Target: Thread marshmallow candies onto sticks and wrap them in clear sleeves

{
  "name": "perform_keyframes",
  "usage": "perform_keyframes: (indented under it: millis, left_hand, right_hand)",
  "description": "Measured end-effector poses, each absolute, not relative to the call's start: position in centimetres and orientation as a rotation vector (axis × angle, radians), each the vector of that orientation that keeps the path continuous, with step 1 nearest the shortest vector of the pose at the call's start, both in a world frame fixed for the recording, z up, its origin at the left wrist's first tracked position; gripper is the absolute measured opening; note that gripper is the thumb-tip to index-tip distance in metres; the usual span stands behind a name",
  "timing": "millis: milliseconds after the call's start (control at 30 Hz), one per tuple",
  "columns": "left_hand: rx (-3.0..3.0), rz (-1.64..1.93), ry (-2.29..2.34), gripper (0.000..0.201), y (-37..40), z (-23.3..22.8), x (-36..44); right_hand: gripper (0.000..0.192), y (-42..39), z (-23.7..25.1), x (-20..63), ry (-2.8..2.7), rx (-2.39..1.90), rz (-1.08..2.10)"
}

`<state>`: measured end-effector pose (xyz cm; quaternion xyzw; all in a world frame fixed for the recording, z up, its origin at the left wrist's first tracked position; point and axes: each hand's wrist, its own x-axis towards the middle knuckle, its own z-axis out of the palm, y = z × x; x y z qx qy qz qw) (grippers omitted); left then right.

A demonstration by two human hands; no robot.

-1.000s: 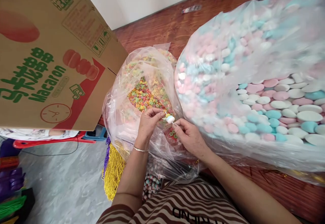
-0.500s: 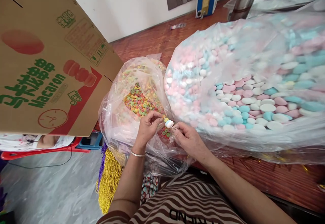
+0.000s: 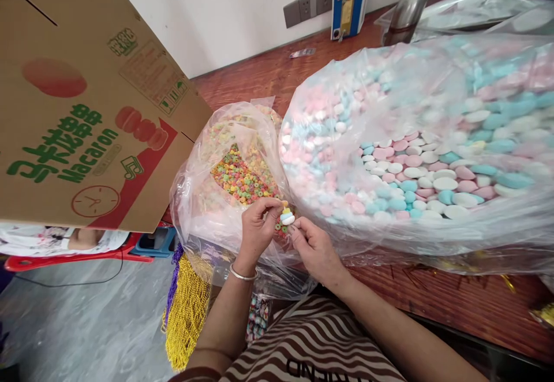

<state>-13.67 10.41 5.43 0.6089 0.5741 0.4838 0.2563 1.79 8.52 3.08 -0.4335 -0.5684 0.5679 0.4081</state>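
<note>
Pinching bead stack (image 3: 286, 217) between both hands (image 3: 283, 233).

Free: bare table (image 3: 277, 73) at 12 o'clock | Blocked: 3 o'clock by big bag of pastel discs (image 3: 415, 139); 9 o'clock by cardboard box (image 3: 86, 111) | Hands hemmed between ring-bead bag (image 3: 234, 174) and lap.

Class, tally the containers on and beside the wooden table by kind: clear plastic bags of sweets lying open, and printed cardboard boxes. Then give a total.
Clear bags of sweets: 2, the ring-sweet bag and the pastel-disc bag
Macaron cardboard box: 1
Total: 3
</note>
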Motion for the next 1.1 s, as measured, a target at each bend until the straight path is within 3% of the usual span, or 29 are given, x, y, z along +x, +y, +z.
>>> perform_keyframes:
  millis: [633, 800, 933, 1100]
  left_hand:
    - [1.516, 1.410, 1.433, 0.007, 9.8, 3.8, -12.1]
    - [1.238, 1.446, 1.425, 0.020, 10.1, 4.0, -10.4]
    - [0.935, 1.375, 1.165, 0.036, 10.9, 5.3, -7.7]
    - [0.770, 1.357, 0.995, 0.033, 12.0, 7.0, -4.3]
  right_hand:
    - [0.031, 9.4, 4.3, 3.5, -1.292, -1.113, 1.574]
    - [0.032, 10.2, 4.4, 4.3, -1.331, -1.094, 1.452]
    - [0.026, 10.4, 5.1, 5.3, -1.425, -1.044, 1.367]
    - [0.017, 9.3, 6.3, 8.3, -1.698, -1.128, 1.181]
